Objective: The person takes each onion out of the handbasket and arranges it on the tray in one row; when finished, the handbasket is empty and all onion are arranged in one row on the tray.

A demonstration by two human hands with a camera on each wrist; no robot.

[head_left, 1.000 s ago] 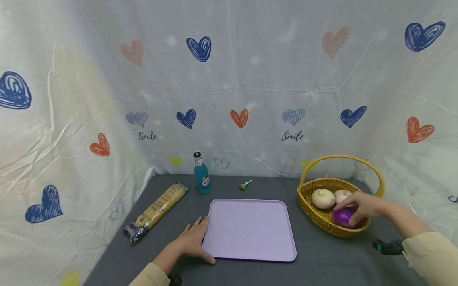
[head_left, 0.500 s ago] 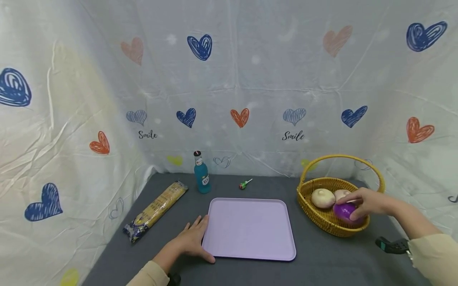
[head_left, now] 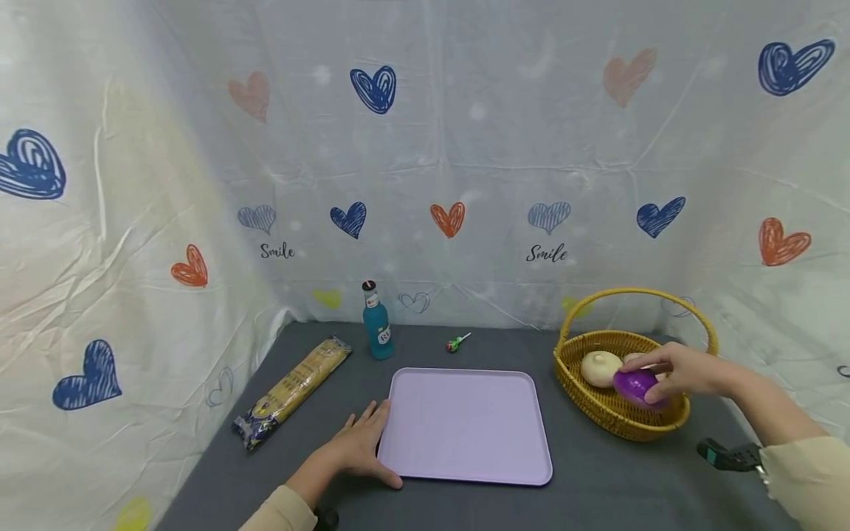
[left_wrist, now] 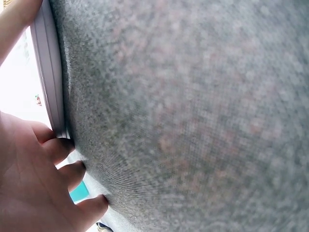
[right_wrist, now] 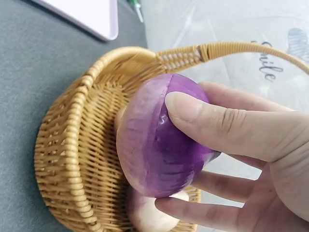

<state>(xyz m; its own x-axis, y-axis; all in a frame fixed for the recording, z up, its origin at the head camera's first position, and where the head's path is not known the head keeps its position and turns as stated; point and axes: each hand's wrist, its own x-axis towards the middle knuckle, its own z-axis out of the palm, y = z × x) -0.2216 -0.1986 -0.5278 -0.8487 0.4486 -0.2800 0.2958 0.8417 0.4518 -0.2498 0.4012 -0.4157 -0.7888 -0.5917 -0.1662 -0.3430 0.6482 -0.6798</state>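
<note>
On my head feed, the purple onion (head_left: 636, 386) is over the near part of the hollow of the basket (head_left: 591, 407). The right grip (head_left: 689, 369) has hold of it: my right wrist feed shows the thumb bent across the purple side and other fingers round the far side and lower edge. The onion looks raised off the basket's bottom, though I cannot tell how high, or whether it touches its neighbours.

As I judge it, this handling is at an early stage. Taking hold is done and lifting seems begun; bringing the onion clear is not done, since it sits within the basket's outline. Two pale vegetables (head_left: 600, 369) lie in the basket unheld, just beyond the onion, the farther one partly hidden by the fingers.

To the left of the basket, apart from it, the tray (head_left: 465, 428) lies flat on the grey surface (head_left: 617, 479). At the tray's edge farthest from the basket I have the left grip (head_left: 358, 446), fingers spread and holding nothing; whether it presses on the tray I cannot tell.

Farther out, the lollipop (head_left: 454, 345) lies left of the basket, the bottle (head_left: 378, 335) stands upright farther left, and the packet (head_left: 292, 391) lies farthest from the basket. All three are untouched by either grip.
</note>
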